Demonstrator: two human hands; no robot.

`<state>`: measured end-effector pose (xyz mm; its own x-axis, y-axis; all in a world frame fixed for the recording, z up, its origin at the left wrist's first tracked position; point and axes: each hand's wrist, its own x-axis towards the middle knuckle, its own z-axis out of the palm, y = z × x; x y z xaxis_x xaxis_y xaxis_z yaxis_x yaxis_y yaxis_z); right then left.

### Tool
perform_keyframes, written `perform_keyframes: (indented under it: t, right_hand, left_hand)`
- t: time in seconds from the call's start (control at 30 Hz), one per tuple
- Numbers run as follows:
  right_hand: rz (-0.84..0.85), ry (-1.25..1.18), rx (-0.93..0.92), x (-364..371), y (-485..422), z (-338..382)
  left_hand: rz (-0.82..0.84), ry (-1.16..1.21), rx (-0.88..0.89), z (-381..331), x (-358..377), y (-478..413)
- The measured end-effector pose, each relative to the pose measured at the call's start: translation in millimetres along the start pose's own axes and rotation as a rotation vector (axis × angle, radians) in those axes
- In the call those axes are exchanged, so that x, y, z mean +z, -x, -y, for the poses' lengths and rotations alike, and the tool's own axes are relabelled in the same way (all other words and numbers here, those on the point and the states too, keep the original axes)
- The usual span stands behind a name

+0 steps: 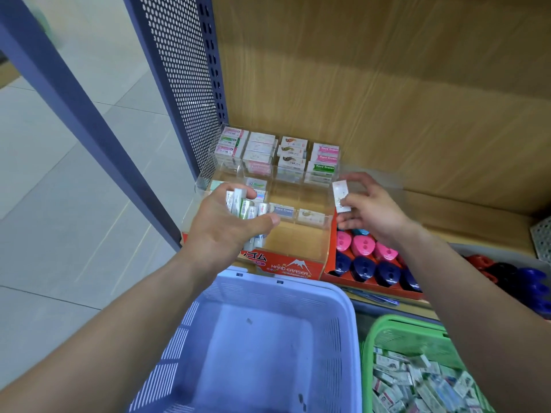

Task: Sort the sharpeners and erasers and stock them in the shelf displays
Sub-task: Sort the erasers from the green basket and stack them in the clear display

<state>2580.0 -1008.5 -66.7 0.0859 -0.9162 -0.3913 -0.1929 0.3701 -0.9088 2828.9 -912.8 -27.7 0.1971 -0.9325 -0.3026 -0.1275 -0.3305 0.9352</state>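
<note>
At frame centre the left hand (226, 231) grips a bundle of erasers (243, 204), fingers curled round them, over the clear display (301, 201); the right hand (372, 210) pinches a single eraser (340, 196) at its right edge. Pink and navy sharpeners (363, 257) sit just right; below, a blue basket (343, 323) and a green basket (387, 326) of loose erasers (417, 383)

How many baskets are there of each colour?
Blue basket: 1
Green basket: 1
Total: 2
</note>
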Motion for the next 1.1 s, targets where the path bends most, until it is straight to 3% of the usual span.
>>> perform_keyframes:
  t: [0.1, 0.27, 0.47, 0.6, 0.93, 1.1]
  right_hand:
    - [0.025, 0.066, -0.038, 2.0, -8.4, 2.8]
    - [-0.141, 0.337, -0.143, 2.1, -25.4, -2.3]
    - [-0.22, 0.524, -0.263, 8.6, -44.1, -5.0]
    - [-0.153, 0.729, -0.374, 14.1, -56.8, -4.9]
    - [-0.125, 1.218, -0.401, 20.4, -71.8, -16.9]
    - [-0.025, 1.226, -0.387, 19.8, -68.9, -19.7]
  left_hand:
    - [-0.012, -0.002, -0.014, 0.8, 2.4, -3.6]
    - [-0.025, -0.023, -0.003, 1.0, 7.3, -6.0]
    - [-0.029, -0.07, -0.004, 4.4, 8.8, -9.6]
    - [-0.03, -0.079, -0.004, 6.3, 11.3, -12.0]
    - [-0.017, -0.069, 0.005, 7.6, 13.6, -15.8]
    - [-0.026, -0.031, -0.018, 8.4, 12.0, -16.6]
